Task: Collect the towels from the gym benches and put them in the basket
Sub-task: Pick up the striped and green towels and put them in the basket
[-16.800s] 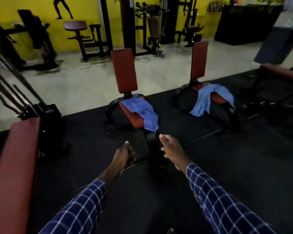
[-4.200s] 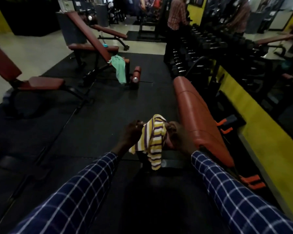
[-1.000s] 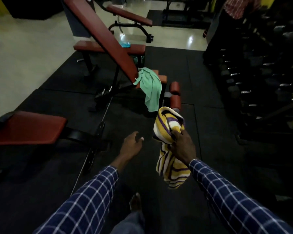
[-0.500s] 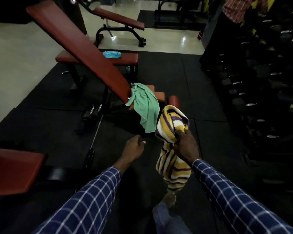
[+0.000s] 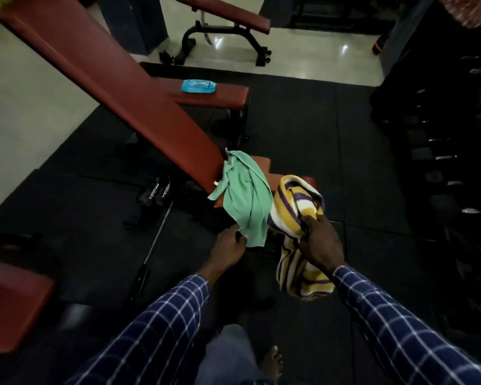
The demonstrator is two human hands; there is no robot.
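Note:
A green towel (image 5: 246, 195) hangs over the lower end of a red incline bench (image 5: 117, 87). My left hand (image 5: 229, 247) pinches the towel's bottom corner. My right hand (image 5: 318, 245) is closed on a yellow, white and purple striped towel (image 5: 297, 215), which bunches above my fist and hangs down below it, just right of the green towel. No basket is in view.
A small blue packet (image 5: 198, 86) lies on a flat red bench (image 5: 214, 97) behind. Another red bench (image 5: 228, 12) stands on the pale floor farther back. A red pad (image 5: 14, 304) is at lower left. Dark dumbbell racks (image 5: 450, 168) line the right side. My bare foot (image 5: 272, 362) is on the black mat.
I have stepped closer to the incline bench. My left hand has reached forward and taken the green towel's lower corner. My right hand still carries the striped towel.

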